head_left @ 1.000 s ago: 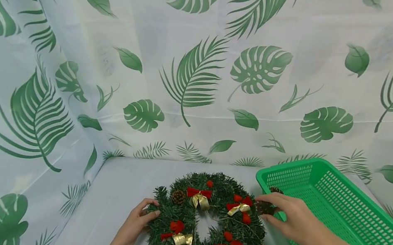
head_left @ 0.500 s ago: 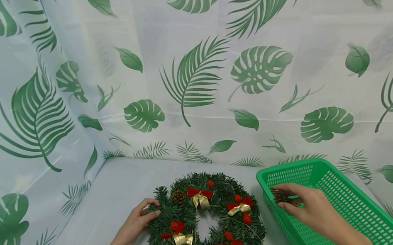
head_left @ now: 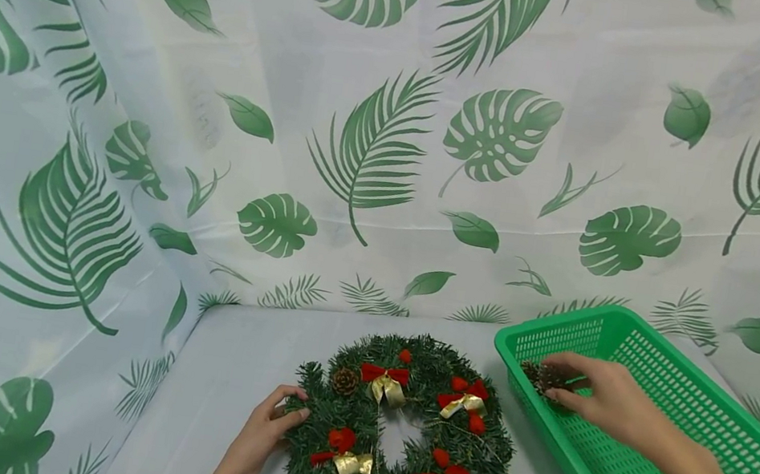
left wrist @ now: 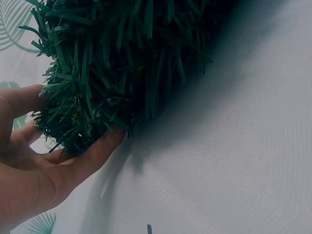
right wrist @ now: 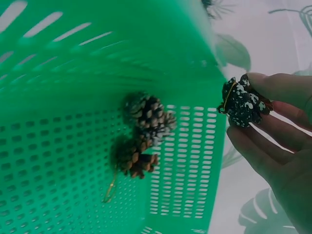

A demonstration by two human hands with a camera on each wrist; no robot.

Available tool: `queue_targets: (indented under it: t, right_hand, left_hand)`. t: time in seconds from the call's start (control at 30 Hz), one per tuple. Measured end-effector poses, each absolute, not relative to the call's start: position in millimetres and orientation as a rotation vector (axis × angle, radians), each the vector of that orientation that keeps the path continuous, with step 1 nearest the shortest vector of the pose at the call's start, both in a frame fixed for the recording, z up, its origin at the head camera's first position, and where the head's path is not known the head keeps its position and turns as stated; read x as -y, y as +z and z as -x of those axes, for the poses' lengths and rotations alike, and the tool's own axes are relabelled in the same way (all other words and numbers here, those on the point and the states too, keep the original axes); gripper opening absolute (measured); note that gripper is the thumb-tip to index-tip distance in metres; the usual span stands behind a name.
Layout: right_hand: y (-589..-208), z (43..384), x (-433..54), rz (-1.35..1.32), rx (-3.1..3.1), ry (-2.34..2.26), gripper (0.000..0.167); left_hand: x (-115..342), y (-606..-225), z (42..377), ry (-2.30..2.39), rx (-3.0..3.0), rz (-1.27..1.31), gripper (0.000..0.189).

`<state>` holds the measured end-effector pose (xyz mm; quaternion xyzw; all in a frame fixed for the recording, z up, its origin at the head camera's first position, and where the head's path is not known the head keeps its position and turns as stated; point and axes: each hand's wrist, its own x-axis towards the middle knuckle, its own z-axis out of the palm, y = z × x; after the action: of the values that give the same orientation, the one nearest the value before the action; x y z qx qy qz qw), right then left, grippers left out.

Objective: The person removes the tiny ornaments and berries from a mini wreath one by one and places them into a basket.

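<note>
Has just swung the right hand (head_left: 602,391) from beside the wreath (head_left: 422,376) to the green basket (head_left: 682,394), pinching a white-flecked pinecone (right wrist: 243,106) by the rim. Suggests a shift toward the other pinecones (right wrist: 147,113) lying inside. Still grips the wreath's left edge with the left hand (head_left: 259,432). Shows no readable label, brand or writing.

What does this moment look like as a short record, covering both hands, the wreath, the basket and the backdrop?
left hand: grips the left edge of the wreath with its fingers
right hand: pinches a white-flecked pine cone by the basket's rim
wreath trim: four red-and-gold bows, one brown cone at upper left
wreath position: on the white surface, left of the basket
green basket: holds at least two pine cones; exact count unclear
backdrop: white sheet with green leaf print
</note>
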<state>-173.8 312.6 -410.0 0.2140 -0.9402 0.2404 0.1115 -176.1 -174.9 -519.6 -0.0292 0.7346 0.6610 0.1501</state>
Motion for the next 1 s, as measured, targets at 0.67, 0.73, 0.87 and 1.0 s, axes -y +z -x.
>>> queue_targets:
  t: [0.67, 0.73, 0.87, 1.0]
  right_hand:
    - [-442, 189, -326, -0.537, 2.912, 0.788, 0.041]
    - [-445, 190, -327, -0.538, 2.922, 0.785, 0.040]
    - [-450, 193, -328, -0.555, 2.924, 0.764, 0.039]
    - [-457, 195, -330, -0.570, 2.925, 0.738, 0.039]
  left_hand:
    - [177, -523, 176, 1.885, -2.119, 0.108, 0.036]
    - [177, -523, 176, 1.884, -2.118, 0.111, 0.036]
    - [176, -522, 176, 1.884, -2.115, 0.110, 0.035]
    - [176, -521, 177, 1.883, -2.115, 0.110, 0.035]
